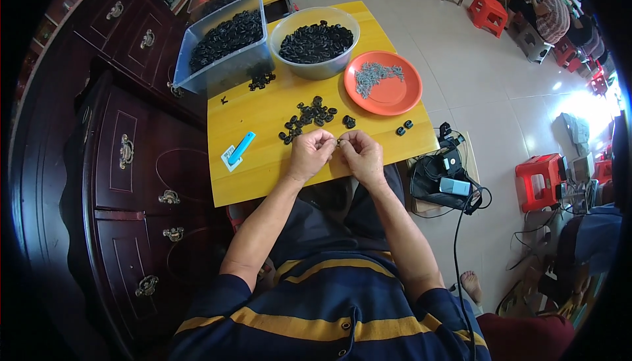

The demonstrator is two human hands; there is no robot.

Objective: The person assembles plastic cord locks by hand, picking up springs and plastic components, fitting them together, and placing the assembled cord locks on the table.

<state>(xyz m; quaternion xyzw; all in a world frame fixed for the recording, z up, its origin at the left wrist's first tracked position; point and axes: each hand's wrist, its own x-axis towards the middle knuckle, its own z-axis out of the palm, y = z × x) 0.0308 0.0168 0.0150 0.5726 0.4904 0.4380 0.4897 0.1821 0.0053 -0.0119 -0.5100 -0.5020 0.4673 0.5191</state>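
A black part (pixel 339 142) is pinched by the right grip (pixel 364 155); the left grip (pixel 309 155) is placed just beside it, but how tightly it is closed, and on what, cannot be told. Loose parts (pixel 320 122) are scattered just ahead on the surface (pixel 263 167). Farther ahead, a bowl (pixel 313 71) and a tub (pixel 220 77) are filled; to the right, grey pieces (pixel 375 75) are held in a plate (pixel 401 100).

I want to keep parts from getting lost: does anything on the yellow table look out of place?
Perhaps: a lone black piece lies by itself near the left edge of the yellow table, and a small black cluster lies beside the translucent bin, as if spilled.
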